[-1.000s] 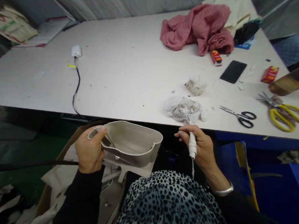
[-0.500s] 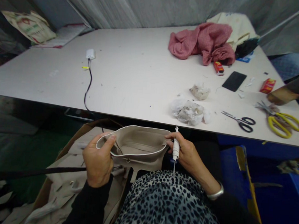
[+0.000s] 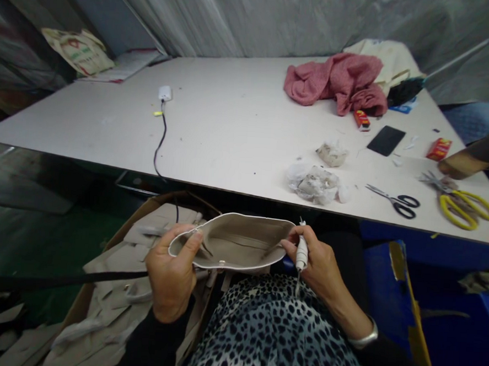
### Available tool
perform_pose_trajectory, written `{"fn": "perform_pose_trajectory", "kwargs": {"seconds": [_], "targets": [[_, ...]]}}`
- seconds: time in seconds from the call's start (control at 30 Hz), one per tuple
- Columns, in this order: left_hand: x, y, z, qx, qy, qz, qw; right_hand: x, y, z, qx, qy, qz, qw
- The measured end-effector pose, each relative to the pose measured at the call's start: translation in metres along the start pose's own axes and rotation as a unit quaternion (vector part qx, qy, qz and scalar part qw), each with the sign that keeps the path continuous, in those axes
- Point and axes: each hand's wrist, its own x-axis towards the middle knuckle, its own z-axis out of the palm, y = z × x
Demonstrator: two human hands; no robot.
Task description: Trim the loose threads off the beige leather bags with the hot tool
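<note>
A beige bag (image 3: pixel 241 235) with a white rim is held above my lap, its mouth spread wide so the inside shows. At its left end, my left hand (image 3: pixel 173 272) pinches the rim between thumb and fingers. My right hand (image 3: pixel 316 264) grips the right end of the rim with its fingertips. That same hand also keeps a slim tool (image 3: pixel 302 253) with a white wrapped handle and thin metal ends; its exact kind is unclear. A small metal fitting (image 3: pixel 222 263) sits on the bag's near edge.
On the white table (image 3: pixel 213 148) lie black-handled scissors (image 3: pixel 396 202), yellow-handled scissors (image 3: pixel 461 202), crumpled plastic (image 3: pixel 317 183) and a pink cloth (image 3: pixel 337 81). A box of beige pieces (image 3: pixel 115 263) stands lower left, a blue bin (image 3: pixel 446 339) lower right. A cable (image 3: pixel 160 145) hangs over the edge.
The bag and both hands have shifted slightly right in view. The bag's mouth has tipped toward me, showing more of its inside and less of its front. Both hands keep their grip.
</note>
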Motion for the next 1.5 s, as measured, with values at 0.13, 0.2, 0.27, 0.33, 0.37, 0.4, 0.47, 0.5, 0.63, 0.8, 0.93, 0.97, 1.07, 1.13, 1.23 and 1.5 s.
{"fn": "perform_pose_trajectory", "kwargs": {"seconds": [0.13,0.2,0.27,0.33,0.37,0.4,0.47,0.5,0.63,0.8,0.93,0.97,1.07,1.13,1.23,1.5], "targets": [[-0.006,0.001,-0.004,0.025,-0.020,0.014,0.999,-0.005,-0.004,0.003,-0.034,0.031,0.002,0.999],[-0.010,0.003,-0.005,0.047,-0.039,0.036,0.997,-0.007,-0.004,0.004,-0.048,0.026,0.018,0.998],[-0.013,0.004,-0.005,0.059,-0.052,0.058,0.995,-0.009,-0.005,0.003,-0.061,0.011,0.034,0.998],[-0.015,0.002,-0.004,0.060,-0.052,0.072,0.994,-0.012,-0.004,0.003,-0.063,-0.001,0.048,0.997],[-0.016,0.001,-0.003,0.058,-0.048,0.075,0.994,-0.013,-0.003,0.003,-0.058,-0.005,0.053,0.997],[-0.016,-0.001,-0.003,0.053,-0.044,0.079,0.995,-0.014,-0.002,0.004,-0.052,-0.007,0.054,0.997],[-0.015,-0.006,-0.002,0.043,-0.038,0.087,0.995,-0.016,0.000,0.006,-0.030,-0.011,0.048,0.998],[-0.015,-0.009,-0.002,0.040,-0.036,0.089,0.995,-0.018,0.001,0.007,-0.014,-0.012,0.043,0.999],[-0.014,-0.014,-0.004,0.034,-0.031,0.076,0.996,-0.022,-0.001,0.007,0.050,0.011,0.039,0.998],[-0.013,-0.016,-0.008,0.069,-0.042,0.086,0.993,-0.026,-0.003,0.000,0.040,0.052,0.036,0.997],[-0.013,-0.020,-0.010,0.096,-0.069,0.115,0.986,-0.032,0.002,-0.001,0.030,0.040,0.026,0.998],[-0.013,-0.021,-0.010,0.100,-0.074,0.120,0.985,-0.033,0.004,-0.001,0.031,0.039,0.025,0.998],[-0.014,-0.023,-0.010,0.098,-0.078,0.125,0.984,-0.036,0.008,-0.001,0.035,0.035,0.016,0.999],[-0.014,-0.024,-0.010,0.088,-0.076,0.124,0.985,-0.038,0.007,-0.001,0.041,0.032,0.008,0.999],[-0.013,-0.026,-0.010,0.071,-0.086,0.119,0.987,-0.039,0.002,-0.001,0.058,0.040,0.004,0.997],[-0.013,-0.013,-0.019,0.015,-0.077,0.092,0.993,-0.040,-0.029,-0.013,0.087,0.088,-0.011,0.992]]}}
